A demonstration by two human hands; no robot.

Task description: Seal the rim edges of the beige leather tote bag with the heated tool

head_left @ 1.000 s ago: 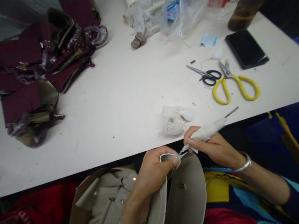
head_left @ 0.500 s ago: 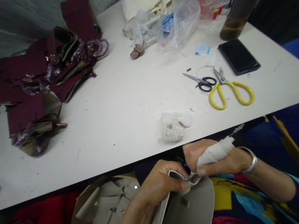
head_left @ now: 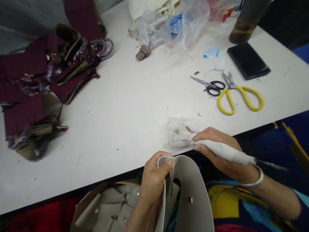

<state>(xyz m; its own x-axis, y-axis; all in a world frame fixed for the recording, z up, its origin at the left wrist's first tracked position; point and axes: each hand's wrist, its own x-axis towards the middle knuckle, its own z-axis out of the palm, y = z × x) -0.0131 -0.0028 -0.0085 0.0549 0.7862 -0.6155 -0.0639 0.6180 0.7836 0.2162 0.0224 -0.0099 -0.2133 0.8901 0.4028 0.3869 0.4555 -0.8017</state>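
My left hand [head_left: 155,178] is closed on the upper edge of a grey-beige handbag [head_left: 194,199], thumb on top. The bag stands open below the table edge, with a small metal clasp piece on its inner flap. In my right hand [head_left: 219,145] is a slim tool wrapped in white [head_left: 226,152], with a thin pointed metal tip and a thin strand trailing from its back end; its exact kind is unclear. The tip is at a small, worn whitish block [head_left: 174,132] near the table's front edge; whether it touches is hard to tell.
Maroon bags [head_left: 23,73] are piled on the table's left. At right lie black-handled scissors [head_left: 209,84], yellow-handled shears [head_left: 238,93], a black phone [head_left: 247,60] and a brown bottle [head_left: 254,4]. Plastic bags [head_left: 189,21] lie behind. More beige pieces [head_left: 108,216] fill a box beside my left arm.
My right hand has moved away from the bag's edge, up to the whitish block, with the wrapped tool. My left hand has shifted slightly left, and the bag's opening now shows wider.
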